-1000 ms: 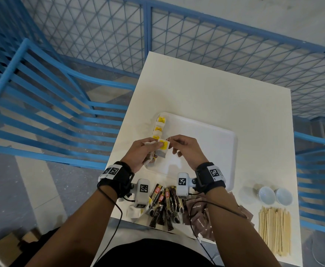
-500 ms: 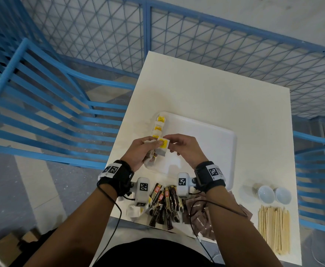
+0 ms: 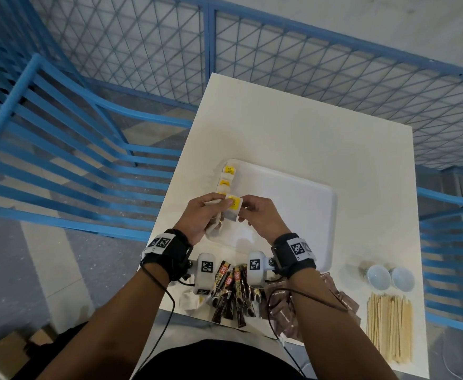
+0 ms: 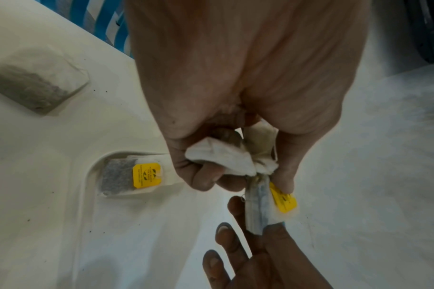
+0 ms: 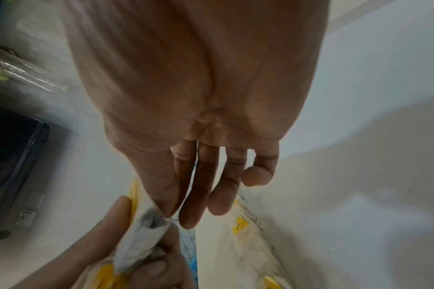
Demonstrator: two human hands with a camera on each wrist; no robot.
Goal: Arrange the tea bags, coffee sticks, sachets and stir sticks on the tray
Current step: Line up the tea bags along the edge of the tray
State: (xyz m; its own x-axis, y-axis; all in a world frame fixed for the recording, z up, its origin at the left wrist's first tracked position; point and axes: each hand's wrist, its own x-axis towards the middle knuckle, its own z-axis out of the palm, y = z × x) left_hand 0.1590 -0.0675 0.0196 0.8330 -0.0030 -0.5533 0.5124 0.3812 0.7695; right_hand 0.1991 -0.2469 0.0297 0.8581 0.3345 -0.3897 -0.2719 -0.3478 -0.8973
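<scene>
Most of the white rectangular plastic tray (image 3: 301, 204) lies bare: from its middle to its right edge and far edge a hand could pass freely. Along its left edge a row of paper tea bags with yellow tags (image 3: 226, 178) takes up a narrow strip. Both hands, the left hand (image 3: 201, 218) and right hand (image 3: 260, 216), fill the tray's near-left corner.

The far half of the white square table (image 3: 307, 133) is open. Its near edge is crowded: dark coffee sticks (image 3: 233, 294), brown sachets (image 3: 287, 311), pale wooden stir sticks (image 3: 389, 327) and two small white cups (image 3: 389, 278). Blue metal mesh fencing (image 3: 307, 64) closes off the table's far edge.
</scene>
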